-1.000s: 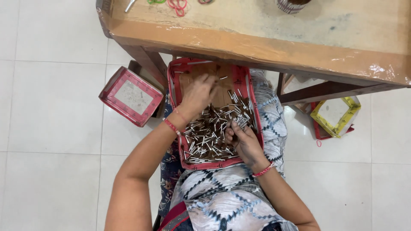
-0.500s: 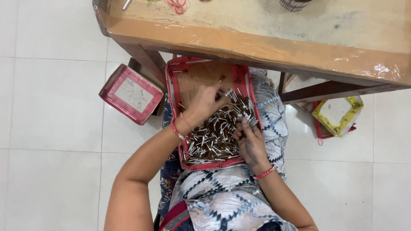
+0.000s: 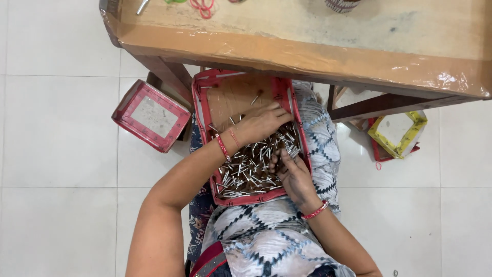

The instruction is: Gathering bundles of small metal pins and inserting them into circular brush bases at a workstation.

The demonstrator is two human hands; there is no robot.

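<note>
Seated person, patterned blue-and-white cloth over the lap. Red-rimmed cardboard tray [image 3: 202, 123] rests on the lap, its far end tucked under the table edge.

Right hand [image 3: 293, 177] at the near right of the tray, red bangle at the wrist, fingers curled in narrow around a small bunch of thin silver-tipped sticks [image 3: 293, 152]; the grip itself is partly hidden by the knuckles.

Left hand [image 3: 261, 123] further up the tray, red bangle and thread at the wrist, palm down, fingers stretched fairly flat and close together over the loose pile of sticks [image 3: 246, 172]. Cannot tell whether it pinches any.

Pile fills the near half of the tray; far half mostly bare brown card with a few strays.

On the floor: a red box lid [image 3: 151, 115] left of the tray, a yellow-and-red box [image 3: 397, 134] to the right.

Beyond, wooden table [image 3: 307, 48] wrapped in clear film, red rubber bands [image 3: 204, 6] at its far edge
</note>
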